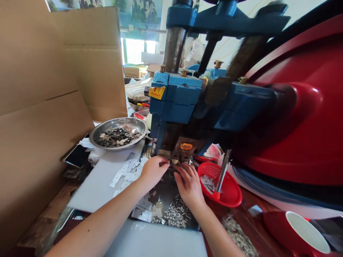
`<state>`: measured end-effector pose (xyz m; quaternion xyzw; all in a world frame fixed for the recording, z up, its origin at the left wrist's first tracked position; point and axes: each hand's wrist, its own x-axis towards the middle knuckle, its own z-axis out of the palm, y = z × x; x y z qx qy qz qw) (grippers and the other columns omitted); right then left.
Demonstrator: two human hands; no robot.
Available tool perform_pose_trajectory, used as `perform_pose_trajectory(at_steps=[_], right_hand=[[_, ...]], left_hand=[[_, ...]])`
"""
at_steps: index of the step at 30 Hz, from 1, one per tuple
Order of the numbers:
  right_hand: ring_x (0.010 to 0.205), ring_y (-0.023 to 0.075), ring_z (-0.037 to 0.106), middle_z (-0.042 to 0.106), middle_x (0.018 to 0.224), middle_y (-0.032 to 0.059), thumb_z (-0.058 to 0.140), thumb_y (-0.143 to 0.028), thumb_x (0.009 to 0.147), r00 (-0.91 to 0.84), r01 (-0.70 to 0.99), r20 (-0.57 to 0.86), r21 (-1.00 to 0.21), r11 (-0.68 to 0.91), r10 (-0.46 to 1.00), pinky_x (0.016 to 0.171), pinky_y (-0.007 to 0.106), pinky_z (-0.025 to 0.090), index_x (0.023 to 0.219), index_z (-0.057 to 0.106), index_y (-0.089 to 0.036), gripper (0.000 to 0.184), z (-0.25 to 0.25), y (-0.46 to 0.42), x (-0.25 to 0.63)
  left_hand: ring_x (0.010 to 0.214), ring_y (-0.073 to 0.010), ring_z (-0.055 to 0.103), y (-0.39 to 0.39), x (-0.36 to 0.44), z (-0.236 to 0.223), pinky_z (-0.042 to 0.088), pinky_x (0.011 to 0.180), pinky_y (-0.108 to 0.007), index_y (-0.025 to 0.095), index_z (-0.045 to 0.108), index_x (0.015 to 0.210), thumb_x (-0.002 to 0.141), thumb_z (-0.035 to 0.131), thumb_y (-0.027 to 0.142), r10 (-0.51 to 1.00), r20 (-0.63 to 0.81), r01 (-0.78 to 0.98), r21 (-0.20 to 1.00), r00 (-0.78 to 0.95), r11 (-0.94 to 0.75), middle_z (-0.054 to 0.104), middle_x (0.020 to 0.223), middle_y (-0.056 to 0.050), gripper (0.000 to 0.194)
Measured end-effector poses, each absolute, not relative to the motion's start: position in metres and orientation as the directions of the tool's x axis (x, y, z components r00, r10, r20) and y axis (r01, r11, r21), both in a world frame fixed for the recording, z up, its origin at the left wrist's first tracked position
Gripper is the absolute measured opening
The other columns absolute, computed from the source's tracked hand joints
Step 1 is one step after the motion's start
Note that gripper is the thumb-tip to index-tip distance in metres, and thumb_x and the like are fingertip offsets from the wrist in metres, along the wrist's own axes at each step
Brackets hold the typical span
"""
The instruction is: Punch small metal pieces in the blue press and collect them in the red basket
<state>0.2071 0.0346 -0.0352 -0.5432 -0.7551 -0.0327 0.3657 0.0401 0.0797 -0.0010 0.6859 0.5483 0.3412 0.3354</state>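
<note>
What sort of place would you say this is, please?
Probably a small metal-parts workshop: there is a blue press machine, a shiny metal bowl of small flat pieces, and a red plastic basket holding more.

Close head-worn view, forward and down at blue press [175, 98]

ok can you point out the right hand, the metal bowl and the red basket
Right hand [190, 186]: head view, back of the hand.
Metal bowl [141, 127]: head view, bare inner wall.
Red basket [230, 191]: head view, bare inside surface.
</note>
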Motion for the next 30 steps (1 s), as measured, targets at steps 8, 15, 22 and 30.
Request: perform_pose_trajectory(at_steps=[8,15,22,30], right_hand=[[0.114,0.0242,0.048,0.062,0.115,0.0068,0.047,-0.033,0.090,-0.168,0.854,0.569,-0.323,0.407,0.805,0.100,0.049,0.038,0.114,0.061,-0.023,0.030,-0.036,0.036,0.208],[0.114,0.0242,0.047,0.062,0.112,0.0053,0.047,-0.033,0.090,-0.187,0.874,0.567,-0.277,0.399,0.802,0.100,0.049,0.036,0.108,0.064,-0.025,0.026,-0.034,0.036,0.209],[0.114,0.0252,0.047,0.063,0.113,0.0036,0.048,-0.035,0.090,-0.197,0.919,0.531,-0.192,0.343,0.824,0.102,0.050,0.032,0.107,0.065,-0.028,0.026,-0.026,0.033,0.205],[0.114,0.0273,0.049,0.065,0.112,0.0026,0.051,-0.039,0.088,-0.213,0.950,0.505,-0.093,0.298,0.837,0.105,0.053,0.027,0.104,0.065,-0.028,0.024,-0.010,0.029,0.196]], left_hand=[[0.088,-0.0188,0.061,0.082,0.042,-0.008,0.044,0.085,-0.031,0.022,0.071,0.084,0.078,0.059,0.024,0.976,0.178,0.610,0.762,0.123,-0.216,0.070,0.089,-0.001,0.013],[0.087,-0.0187,0.060,0.081,0.044,-0.007,0.043,0.084,-0.031,0.023,0.071,0.083,0.078,0.059,0.026,0.977,0.184,0.639,0.740,0.106,-0.209,0.069,0.087,-0.001,0.013],[0.092,-0.0204,0.058,0.081,0.045,-0.010,0.043,0.089,-0.034,0.024,0.070,0.085,0.076,0.062,0.026,0.975,0.200,0.652,0.727,0.100,-0.216,0.067,0.089,-0.002,0.013],[0.096,-0.0203,0.057,0.088,0.049,-0.018,0.043,0.091,-0.034,0.023,0.070,0.089,0.077,0.057,0.020,0.970,0.183,0.628,0.740,0.159,-0.242,0.064,0.095,-0.004,0.017]])
